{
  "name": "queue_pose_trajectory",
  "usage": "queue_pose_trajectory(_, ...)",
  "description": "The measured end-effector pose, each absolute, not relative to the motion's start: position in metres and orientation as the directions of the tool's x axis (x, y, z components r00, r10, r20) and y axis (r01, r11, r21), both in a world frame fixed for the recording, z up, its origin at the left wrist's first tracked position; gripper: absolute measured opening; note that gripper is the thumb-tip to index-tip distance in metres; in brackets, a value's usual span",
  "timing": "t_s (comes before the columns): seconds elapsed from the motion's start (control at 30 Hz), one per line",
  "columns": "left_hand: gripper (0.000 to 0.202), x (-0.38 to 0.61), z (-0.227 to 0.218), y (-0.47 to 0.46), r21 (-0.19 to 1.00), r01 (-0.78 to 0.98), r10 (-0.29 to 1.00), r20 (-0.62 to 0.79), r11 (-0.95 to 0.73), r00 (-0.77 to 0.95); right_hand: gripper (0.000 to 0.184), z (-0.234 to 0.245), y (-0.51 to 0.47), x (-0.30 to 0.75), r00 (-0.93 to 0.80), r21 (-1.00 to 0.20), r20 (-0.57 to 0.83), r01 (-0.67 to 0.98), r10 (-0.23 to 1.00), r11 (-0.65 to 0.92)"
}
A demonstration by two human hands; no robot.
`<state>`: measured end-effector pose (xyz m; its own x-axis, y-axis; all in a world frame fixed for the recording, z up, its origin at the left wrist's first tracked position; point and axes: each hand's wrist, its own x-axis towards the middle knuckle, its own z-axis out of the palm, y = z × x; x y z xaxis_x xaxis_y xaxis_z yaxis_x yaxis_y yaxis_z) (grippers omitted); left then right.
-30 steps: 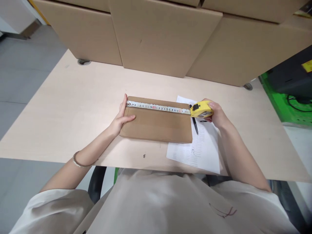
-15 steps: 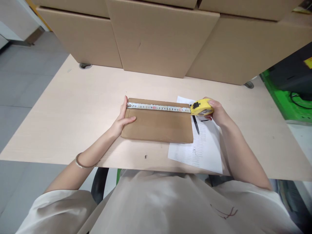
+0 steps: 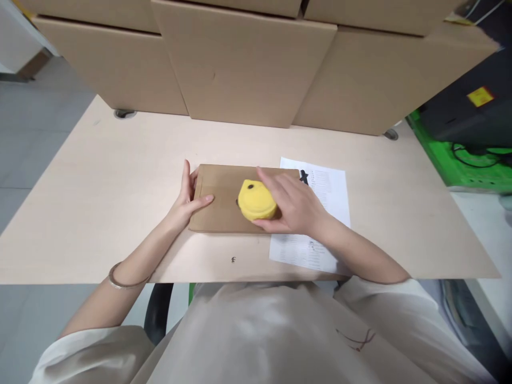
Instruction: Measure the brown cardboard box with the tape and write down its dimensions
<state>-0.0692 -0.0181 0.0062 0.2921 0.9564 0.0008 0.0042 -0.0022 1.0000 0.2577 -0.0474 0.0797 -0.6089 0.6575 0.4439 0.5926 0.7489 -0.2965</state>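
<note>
A metal bangle (image 3: 122,280) circles the left wrist at the near edge of the desk (image 3: 112,181). The left hand (image 3: 184,201) steadies the flat cardboard parcel (image 3: 216,186), thumb on top, fingers straight and together against its left edge. The right hand (image 3: 294,205) cups the yellow tape measure (image 3: 256,200) on the parcel's middle, fingers curled over it. A printed sheet (image 3: 330,186) and a pen (image 3: 304,176) lie partly hidden behind that hand. Large cartons (image 3: 240,69) wall off the far edge.
</note>
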Motion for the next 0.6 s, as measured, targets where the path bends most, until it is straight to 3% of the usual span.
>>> queue_pose_trajectory(0.13, 0.139, -0.068, 0.004, -0.018, 1.000, -0.012, 0.963, 0.012, -0.009, 0.271, 0.081, 0.066, -0.055, 0.248, -0.639, -0.190, 0.402, 0.642, 0.656, 0.742)
queue_pose_trajectory(0.27, 0.136, -0.067, 0.006, -0.018, 1.000, -0.006, 0.966, -0.008, 0.010, 0.259, 0.085, 0.071, -0.058, 0.268, -0.595, -0.241, 0.397, 0.667, 0.699, 0.705)
queue_pose_trajectory(0.37, 0.136, -0.066, 0.014, -0.020, 0.999, 0.023, 0.967, -0.038, 0.033, 0.251, 0.068, 0.081, -0.054, 0.303, -0.315, -0.362, 0.371, 0.817, 0.874, 0.448)
queue_pose_trajectory(0.4, 0.134, -0.065, 0.017, -0.021, 0.998, 0.028, 0.968, -0.059, 0.054, 0.242, 0.058, 0.083, -0.052, 0.314, -0.172, -0.373, 0.287, 0.886, 0.942, 0.276)
queue_pose_trajectory(0.47, 0.130, -0.063, 0.023, -0.024, 0.993, 0.028, 0.968, -0.121, 0.118, 0.220, 0.047, 0.081, -0.049, 0.330, 0.057, -0.264, 0.020, 0.963, 0.998, -0.050)
queue_pose_trajectory(0.53, 0.125, -0.062, 0.027, -0.026, 0.985, 0.025, 0.964, -0.171, 0.170, 0.203, 0.043, 0.075, -0.048, 0.338, 0.129, -0.104, -0.240, 0.982, 0.962, -0.158)
queue_pose_trajectory(0.6, 0.121, -0.061, 0.029, -0.027, 0.983, 0.019, 0.964, -0.180, 0.180, 0.197, 0.039, 0.067, -0.050, 0.342, 0.091, -0.090, -0.352, 0.987, 0.931, -0.131)
